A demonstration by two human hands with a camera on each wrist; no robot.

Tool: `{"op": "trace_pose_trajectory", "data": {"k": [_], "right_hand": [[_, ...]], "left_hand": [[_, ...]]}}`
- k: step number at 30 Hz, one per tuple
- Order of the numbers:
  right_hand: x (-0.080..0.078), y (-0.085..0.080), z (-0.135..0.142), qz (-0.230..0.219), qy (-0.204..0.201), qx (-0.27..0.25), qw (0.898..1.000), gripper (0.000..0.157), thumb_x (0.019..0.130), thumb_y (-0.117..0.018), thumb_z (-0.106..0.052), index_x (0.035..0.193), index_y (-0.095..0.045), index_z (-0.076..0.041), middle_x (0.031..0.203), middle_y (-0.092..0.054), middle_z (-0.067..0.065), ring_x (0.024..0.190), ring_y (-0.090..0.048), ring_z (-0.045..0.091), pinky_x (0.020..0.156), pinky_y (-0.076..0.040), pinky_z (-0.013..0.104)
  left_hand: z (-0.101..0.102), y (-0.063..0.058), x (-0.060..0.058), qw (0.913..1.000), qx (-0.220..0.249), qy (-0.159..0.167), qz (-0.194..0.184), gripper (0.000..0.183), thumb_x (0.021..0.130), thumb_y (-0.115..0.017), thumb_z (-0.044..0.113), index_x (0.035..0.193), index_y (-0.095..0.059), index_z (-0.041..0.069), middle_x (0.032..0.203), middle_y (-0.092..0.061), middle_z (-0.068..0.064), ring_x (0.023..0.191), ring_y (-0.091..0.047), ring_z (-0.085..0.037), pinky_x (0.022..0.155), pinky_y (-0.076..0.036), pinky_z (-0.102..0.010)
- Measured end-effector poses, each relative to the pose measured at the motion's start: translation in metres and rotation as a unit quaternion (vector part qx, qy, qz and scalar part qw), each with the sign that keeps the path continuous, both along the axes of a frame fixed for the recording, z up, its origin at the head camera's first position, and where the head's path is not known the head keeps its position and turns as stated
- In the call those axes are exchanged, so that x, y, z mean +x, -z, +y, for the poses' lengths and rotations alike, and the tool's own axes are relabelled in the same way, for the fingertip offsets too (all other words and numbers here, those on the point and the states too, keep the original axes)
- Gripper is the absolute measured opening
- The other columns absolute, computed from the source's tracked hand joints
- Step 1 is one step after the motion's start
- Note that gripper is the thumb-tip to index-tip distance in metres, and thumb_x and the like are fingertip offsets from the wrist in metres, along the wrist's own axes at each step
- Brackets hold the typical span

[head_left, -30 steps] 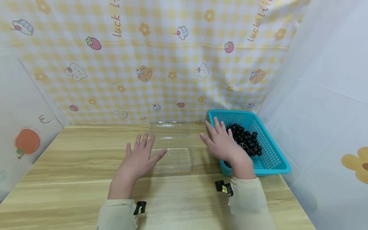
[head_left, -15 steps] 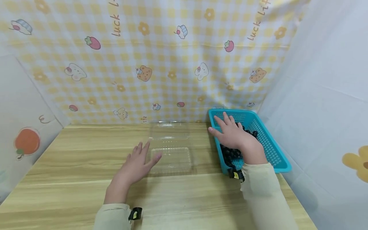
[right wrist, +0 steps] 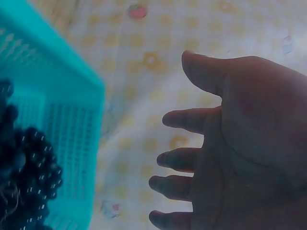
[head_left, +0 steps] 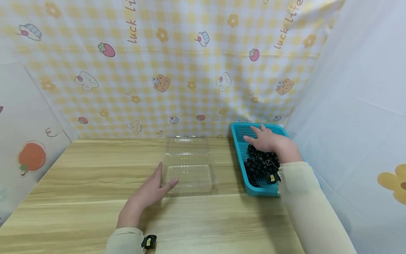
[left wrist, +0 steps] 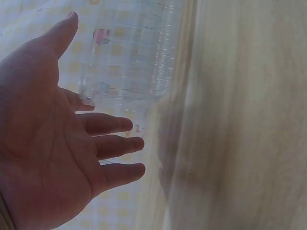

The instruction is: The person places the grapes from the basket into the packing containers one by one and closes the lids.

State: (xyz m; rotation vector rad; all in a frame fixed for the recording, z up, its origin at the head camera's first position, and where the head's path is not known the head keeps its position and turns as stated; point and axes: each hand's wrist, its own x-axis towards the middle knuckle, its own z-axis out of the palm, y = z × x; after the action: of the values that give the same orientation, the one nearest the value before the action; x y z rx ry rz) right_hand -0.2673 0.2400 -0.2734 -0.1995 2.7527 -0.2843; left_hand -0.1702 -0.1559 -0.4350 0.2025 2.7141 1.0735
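Observation:
A clear plastic clamshell box (head_left: 189, 178) lies with its lid (head_left: 187, 145) raised at the back of the table. My left hand (head_left: 148, 190) is at its left side, thumb and fingers spread; in the left wrist view the palm (left wrist: 53, 139) faces the box (left wrist: 127, 57) and holds nothing. On the right, a blue plastic basket (head_left: 240, 151) contains dark grapes (head_left: 256, 167). Above the grapes hovers my right hand (head_left: 266, 138), fingers extended. The right wrist view shows that hand (right wrist: 249, 139) with nothing in it, beside the basket's rim (right wrist: 91, 76) and the grapes (right wrist: 33, 163).
The wooden table (head_left: 85, 183) meets a yellow checked cloth (head_left: 184, 70) at the back. A white wall sheet (head_left: 358, 116) stands close to the basket's right. Another pale sheet (head_left: 28, 116) closes off the left.
My right hand has moved right and farther back, from the basket's left rim to over the grapes. My left hand has come down and slightly back beside the clear box.

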Motion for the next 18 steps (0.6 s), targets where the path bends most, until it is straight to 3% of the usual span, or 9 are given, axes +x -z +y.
{"op": "trace_pose_trajectory", "data": {"k": [8, 14, 18], "right_hand": [[-0.024, 0.013, 0.029, -0.024, -0.002, 0.021, 0.999, 0.081, 0.115, -0.036, -0.05, 0.17, -0.005, 0.0, 0.174, 0.001, 0.036, 0.161, 0.0, 0.058, 0.128, -0.012, 0.077], [-0.039, 0.036, 0.053, -0.035, 0.019, 0.036, 0.999, 0.078, 0.115, -0.041, -0.041, 0.169, -0.007, 0.004, 0.173, -0.009, 0.037, 0.158, -0.015, 0.059, 0.126, -0.025, 0.074], [-0.049, 0.052, 0.067, -0.039, 0.043, 0.045, 0.997, 0.077, 0.114, -0.044, -0.034, 0.167, -0.008, 0.008, 0.171, -0.009, 0.039, 0.156, -0.014, 0.061, 0.124, -0.028, 0.075]], "left_hand": [[0.003, 0.004, 0.001, 0.9996, 0.011, -0.001, -0.024, 0.12, 0.1, -0.051, 0.076, 0.168, 0.017, 0.005, 0.172, -0.013, -0.035, 0.157, -0.026, -0.056, 0.129, -0.023, -0.068], [0.002, 0.008, 0.0, 0.9997, 0.009, -0.003, -0.023, 0.118, 0.102, -0.054, 0.071, 0.168, 0.019, 0.007, 0.171, -0.016, -0.036, 0.155, -0.03, -0.057, 0.128, -0.026, -0.069], [-0.001, 0.01, -0.001, 0.9997, 0.008, -0.003, -0.023, 0.117, 0.102, -0.055, 0.07, 0.169, 0.018, 0.006, 0.171, -0.016, -0.035, 0.155, -0.03, -0.057, 0.128, -0.027, -0.069]]}}
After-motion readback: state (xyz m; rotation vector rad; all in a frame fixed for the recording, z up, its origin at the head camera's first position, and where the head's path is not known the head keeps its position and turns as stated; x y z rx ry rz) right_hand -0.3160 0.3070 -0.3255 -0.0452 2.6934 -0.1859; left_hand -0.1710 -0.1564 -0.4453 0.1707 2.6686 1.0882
